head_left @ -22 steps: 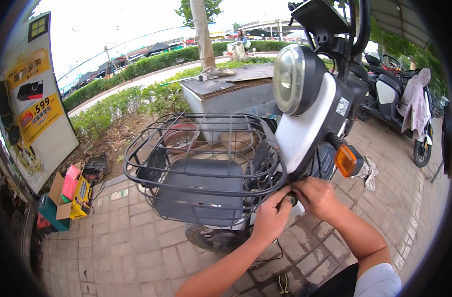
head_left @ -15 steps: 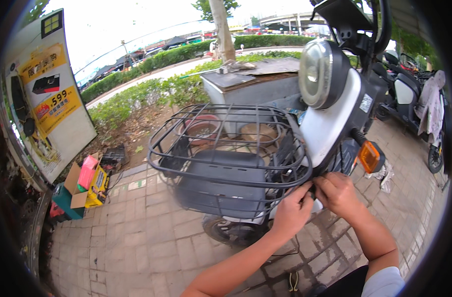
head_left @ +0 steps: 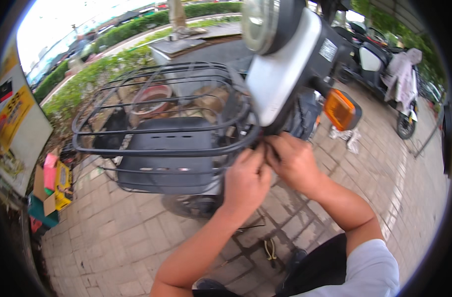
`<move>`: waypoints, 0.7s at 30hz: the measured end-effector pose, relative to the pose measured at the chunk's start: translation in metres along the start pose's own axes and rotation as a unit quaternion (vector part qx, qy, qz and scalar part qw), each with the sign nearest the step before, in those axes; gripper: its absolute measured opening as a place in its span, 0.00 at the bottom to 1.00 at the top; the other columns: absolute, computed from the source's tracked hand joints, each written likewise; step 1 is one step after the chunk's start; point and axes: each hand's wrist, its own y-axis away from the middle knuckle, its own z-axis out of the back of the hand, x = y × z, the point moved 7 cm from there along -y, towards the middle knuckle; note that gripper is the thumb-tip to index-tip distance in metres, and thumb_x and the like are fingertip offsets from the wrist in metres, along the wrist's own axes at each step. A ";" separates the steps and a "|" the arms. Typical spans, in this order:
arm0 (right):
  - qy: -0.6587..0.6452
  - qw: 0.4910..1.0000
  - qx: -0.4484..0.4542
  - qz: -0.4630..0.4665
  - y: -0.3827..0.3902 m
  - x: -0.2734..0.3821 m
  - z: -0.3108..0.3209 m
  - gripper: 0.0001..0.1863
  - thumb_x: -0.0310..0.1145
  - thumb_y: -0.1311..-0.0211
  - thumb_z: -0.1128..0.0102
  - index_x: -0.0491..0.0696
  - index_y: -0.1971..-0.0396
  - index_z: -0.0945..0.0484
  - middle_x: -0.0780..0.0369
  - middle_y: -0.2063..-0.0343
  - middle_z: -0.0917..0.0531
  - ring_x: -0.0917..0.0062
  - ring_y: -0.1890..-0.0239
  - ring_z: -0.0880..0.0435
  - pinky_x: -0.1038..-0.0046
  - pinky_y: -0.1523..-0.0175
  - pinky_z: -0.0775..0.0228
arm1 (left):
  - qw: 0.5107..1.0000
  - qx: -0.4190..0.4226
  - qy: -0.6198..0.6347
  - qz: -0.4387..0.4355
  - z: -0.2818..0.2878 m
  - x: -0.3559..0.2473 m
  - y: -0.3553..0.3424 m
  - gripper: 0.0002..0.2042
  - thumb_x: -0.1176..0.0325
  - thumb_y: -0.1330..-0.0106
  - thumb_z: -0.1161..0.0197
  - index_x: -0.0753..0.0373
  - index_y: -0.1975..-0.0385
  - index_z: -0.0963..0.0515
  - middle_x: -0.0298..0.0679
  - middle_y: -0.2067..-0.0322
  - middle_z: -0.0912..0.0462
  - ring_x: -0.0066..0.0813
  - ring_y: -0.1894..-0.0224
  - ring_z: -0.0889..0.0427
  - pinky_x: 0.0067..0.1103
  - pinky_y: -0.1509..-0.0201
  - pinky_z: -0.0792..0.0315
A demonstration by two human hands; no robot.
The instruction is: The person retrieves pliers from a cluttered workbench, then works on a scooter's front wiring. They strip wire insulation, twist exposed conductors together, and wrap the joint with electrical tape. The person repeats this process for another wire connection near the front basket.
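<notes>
An electric scooter with a white front panel (head_left: 284, 67) stands before me, its round headlight (head_left: 257, 24) cut off by the top edge. A black wire basket (head_left: 171, 152) juts out at its front, left of my hands. Under the panel, beside the basket's rear corner, my left hand (head_left: 246, 180) has its fingers pinched together. Close against it, my right hand (head_left: 294, 161) is closed as well, thumb and fingers bent inward. Whatever lies between the fingertips is small, dark and mostly hidden. An orange turn signal (head_left: 341, 110) sticks out above my right hand.
Pliers with yellowish handles (head_left: 270, 249) lie on the brick paving below my hands. Open cardboard boxes (head_left: 48, 193) stand at the left by a signboard (head_left: 18, 114). Behind the basket are a reddish pot (head_left: 154, 96) and a grey chest (head_left: 201, 57). Other scooters (head_left: 377, 62) stand at the right.
My view has tilted down and turned right, so the scooter and hands sit further left and higher in the picture. Both hands stay together at the same spot under the panel.
</notes>
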 end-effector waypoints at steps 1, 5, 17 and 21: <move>-0.019 1.000 -0.018 -0.009 0.002 0.001 0.002 0.09 0.25 0.52 0.36 0.42 0.68 0.22 0.58 0.78 0.24 0.63 0.78 0.20 0.65 0.73 0.26 | 1.000 0.006 0.011 0.011 0.000 -0.001 0.001 0.16 0.79 0.42 0.44 0.72 0.53 0.22 0.50 0.70 0.23 0.43 0.70 0.22 0.30 0.65 0.28; -0.058 0.998 -0.034 -0.009 0.004 0.008 0.005 0.14 0.22 0.50 0.38 0.37 0.60 0.21 0.53 0.70 0.18 0.58 0.73 0.19 0.63 0.66 0.25 | 1.000 0.003 0.013 0.016 0.002 -0.007 0.001 0.16 0.80 0.39 0.45 0.75 0.52 0.22 0.47 0.72 0.24 0.34 0.73 0.24 0.25 0.68 0.29; -0.356 0.897 0.105 -0.239 0.026 -0.019 -0.004 0.25 0.21 0.40 0.45 0.36 0.41 0.30 0.53 0.51 0.21 0.66 0.52 0.22 0.71 0.47 0.30 | 0.942 0.019 0.252 0.219 -0.010 0.026 0.004 0.13 0.75 0.34 0.40 0.72 0.51 0.22 0.38 0.65 0.19 0.23 0.65 0.21 0.19 0.62 0.27; -0.291 0.925 0.078 -0.231 0.026 -0.024 0.002 0.24 0.27 0.44 0.38 0.35 0.47 0.27 0.48 0.57 0.20 0.55 0.53 0.20 0.63 0.47 0.29 | 0.905 -0.003 0.320 0.279 -0.020 0.031 0.002 0.10 0.69 0.32 0.36 0.71 0.58 0.21 0.34 0.66 0.18 0.16 0.65 0.22 0.15 0.64 0.28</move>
